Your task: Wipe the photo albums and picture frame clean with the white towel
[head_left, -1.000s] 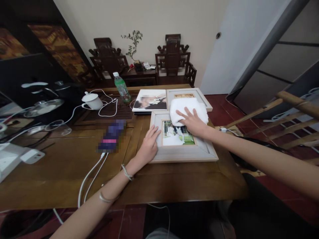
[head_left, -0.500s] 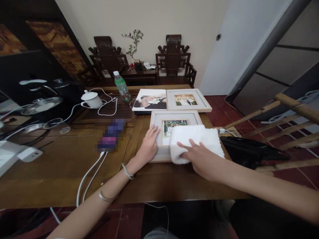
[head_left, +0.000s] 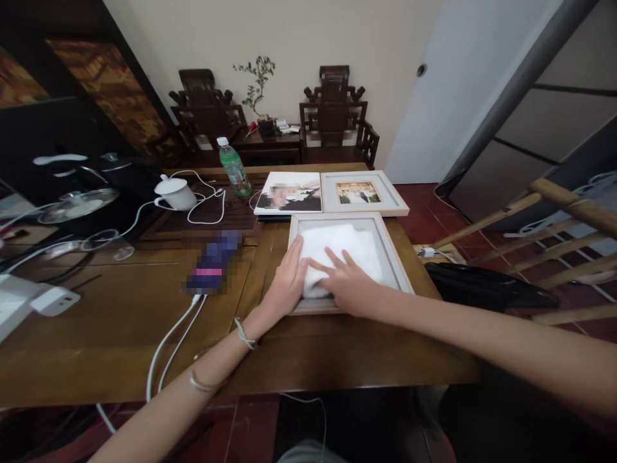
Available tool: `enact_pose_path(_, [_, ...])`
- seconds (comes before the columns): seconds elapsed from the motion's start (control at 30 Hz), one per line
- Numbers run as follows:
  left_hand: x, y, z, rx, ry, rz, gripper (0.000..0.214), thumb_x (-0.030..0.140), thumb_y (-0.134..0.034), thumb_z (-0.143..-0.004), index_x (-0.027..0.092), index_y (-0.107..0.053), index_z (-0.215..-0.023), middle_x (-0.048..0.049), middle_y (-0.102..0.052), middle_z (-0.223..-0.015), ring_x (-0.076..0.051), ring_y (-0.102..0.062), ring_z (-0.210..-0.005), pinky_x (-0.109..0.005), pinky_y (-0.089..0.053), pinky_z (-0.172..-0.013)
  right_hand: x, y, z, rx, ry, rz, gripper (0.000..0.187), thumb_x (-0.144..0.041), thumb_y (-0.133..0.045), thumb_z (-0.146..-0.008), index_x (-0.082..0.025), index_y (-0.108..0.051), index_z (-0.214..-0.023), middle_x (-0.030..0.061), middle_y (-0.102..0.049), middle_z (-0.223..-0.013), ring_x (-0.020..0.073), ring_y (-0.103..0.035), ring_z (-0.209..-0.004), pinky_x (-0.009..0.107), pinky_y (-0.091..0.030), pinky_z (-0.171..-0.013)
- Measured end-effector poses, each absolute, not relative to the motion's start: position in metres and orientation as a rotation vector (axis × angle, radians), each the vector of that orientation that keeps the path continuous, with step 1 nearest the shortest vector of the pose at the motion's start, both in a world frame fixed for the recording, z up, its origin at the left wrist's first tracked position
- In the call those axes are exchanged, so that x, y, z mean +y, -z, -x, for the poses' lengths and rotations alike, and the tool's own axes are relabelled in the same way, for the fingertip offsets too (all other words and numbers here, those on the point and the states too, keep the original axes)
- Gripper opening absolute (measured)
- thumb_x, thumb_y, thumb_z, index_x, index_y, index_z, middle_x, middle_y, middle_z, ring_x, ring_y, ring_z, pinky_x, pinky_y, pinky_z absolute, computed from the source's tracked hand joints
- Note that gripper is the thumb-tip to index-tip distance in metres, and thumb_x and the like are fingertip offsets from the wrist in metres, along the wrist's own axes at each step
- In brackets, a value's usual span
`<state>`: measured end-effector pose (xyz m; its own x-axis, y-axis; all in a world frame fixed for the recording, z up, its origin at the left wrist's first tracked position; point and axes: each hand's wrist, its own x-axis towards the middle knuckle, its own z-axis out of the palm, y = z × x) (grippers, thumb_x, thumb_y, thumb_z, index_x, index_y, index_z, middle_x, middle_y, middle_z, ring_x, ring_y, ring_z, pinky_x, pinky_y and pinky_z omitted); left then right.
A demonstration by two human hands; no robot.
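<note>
A picture frame (head_left: 398, 265) with a pale wooden edge lies flat on the table near its right end. My left hand (head_left: 288, 276) grips the frame's left edge, its fingers stretched along the side. On top of the frame is a folded white towel (head_left: 332, 239), which covers the photo inside. My right hand (head_left: 351, 283) has the towel pressed under it, its fingers spread over the lower part. The towel's left side reaches my left fingers.
Behind the frame lie a photo panel (head_left: 288, 193) and a second framed photo (head_left: 359, 193). Left on the table are a phone (head_left: 214, 262) with white cables, a green-labelled bottle (head_left: 234, 168), a lidded white cup (head_left: 174, 193) and a power strip (head_left: 17, 302). A black bag (head_left: 486, 286) sits to the right.
My right hand has slid the towel left across the frame, so the photo is now hidden and the right edge bare. My left hand keeps its place at the left edge.
</note>
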<state>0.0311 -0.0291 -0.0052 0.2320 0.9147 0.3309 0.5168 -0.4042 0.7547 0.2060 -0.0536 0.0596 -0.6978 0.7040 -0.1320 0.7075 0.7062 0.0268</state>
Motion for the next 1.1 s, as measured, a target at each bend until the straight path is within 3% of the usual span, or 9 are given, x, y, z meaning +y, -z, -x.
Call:
enact_pose_path(0.17, [-0.029, 0.008, -0.027, 1.266, -1.022, -2.094, 0.055, 0.042, -0.026, -0.099, 0.017, -0.025, -0.148, -0.0122, -0.023, -0.156, -0.023, -0.019, -0.144, -0.046, -0.016, -0.118, 0.014, -0.053, -0.194, 2.749, -0.145, -1.26, 0.049, -0.003, -0.046, -0.081, -0.015, -0.058, -0.127, 0.009, -0.025, -0.155, 0.0414, -0.015, -0.14, 0.062, -0.021, -0.109])
enact_pose_path(0.3, [-0.027, 0.01, -0.026, 1.257, -1.039, -2.131, 0.056, 0.043, -0.025, -0.099, 0.015, -0.023, -0.148, -0.0134, -0.022, -0.156, -0.023, -0.019, -0.144, -0.045, -0.016, -0.118, 0.032, -0.052, -0.183, 2.717, -0.245, -1.33, 0.042, -0.004, -0.043, -0.086, -0.014, -0.061, -0.123, 0.0113, -0.025, -0.155, 0.0447, -0.011, -0.139, 0.07, -0.021, -0.104])
enact_pose_path(0.53, [-0.026, 0.013, -0.026, 1.246, -1.122, -2.067, 0.054, 0.043, -0.022, -0.1, 0.016, -0.028, -0.146, -0.0121, -0.027, -0.154, -0.024, -0.024, -0.143, -0.044, -0.021, -0.118, -0.039, -0.061, -0.179, 2.676, -0.108, -1.195, 0.042, -0.009, -0.055, -0.082, -0.013, -0.062, -0.123, 0.0153, -0.023, -0.154, 0.0501, -0.019, -0.135, 0.07, -0.03, -0.1])
enact_pose_path(0.7, [-0.021, 0.013, -0.022, 1.278, -1.036, -2.105, 0.051, 0.04, -0.025, -0.1, 0.016, -0.035, -0.143, -0.0122, -0.032, -0.152, -0.024, -0.027, -0.142, -0.046, -0.021, -0.118, -0.086, -0.07, -0.196, 2.714, -0.07, -0.992, 0.035, -0.017, -0.058, -0.083, -0.018, -0.066, -0.117, 0.0126, -0.027, -0.153, 0.047, -0.023, -0.136, 0.065, -0.031, -0.102])
enact_pose_path(0.87, [-0.017, 0.013, -0.019, 1.306, -0.886, -2.251, 0.052, 0.037, -0.027, -0.1, 0.008, -0.04, -0.14, -0.0161, -0.035, -0.15, -0.026, -0.025, -0.142, -0.049, -0.019, -0.118, -0.095, -0.077, -0.237, 2.655, -0.02, -1.067, 0.036, -0.008, -0.059, -0.078, -0.015, -0.068, -0.113, 0.0139, -0.033, -0.151, 0.0453, -0.026, -0.135, 0.064, -0.032, -0.102])
enact_pose_path(0.97, [-0.016, 0.015, -0.019, 1.287, -0.889, -2.319, 0.051, 0.035, -0.027, -0.099, 0.007, -0.04, -0.14, -0.0167, -0.036, -0.149, -0.026, -0.025, -0.142, -0.05, -0.021, -0.117, -0.097, -0.086, -0.262, 2.555, 0.042, -1.194, 0.043, -0.002, -0.061, -0.071, -0.015, -0.069, -0.111, 0.0146, -0.037, -0.148, 0.0463, -0.029, -0.133, 0.065, -0.035, -0.098])
enact_pose_path(1.1, [-0.015, 0.018, -0.021, 1.269, -0.921, -2.352, 0.049, 0.032, -0.027, -0.099, 0.008, -0.042, -0.139, -0.0178, -0.04, -0.147, -0.027, -0.026, -0.141, -0.052, -0.022, -0.116, -0.1, -0.095, -0.27, 2.476, 0.046, -1.252, 0.041, -0.003, -0.059, -0.071, -0.015, -0.069, -0.108, 0.0158, -0.042, -0.145, 0.0462, -0.034, -0.13, 0.062, -0.04, -0.094])
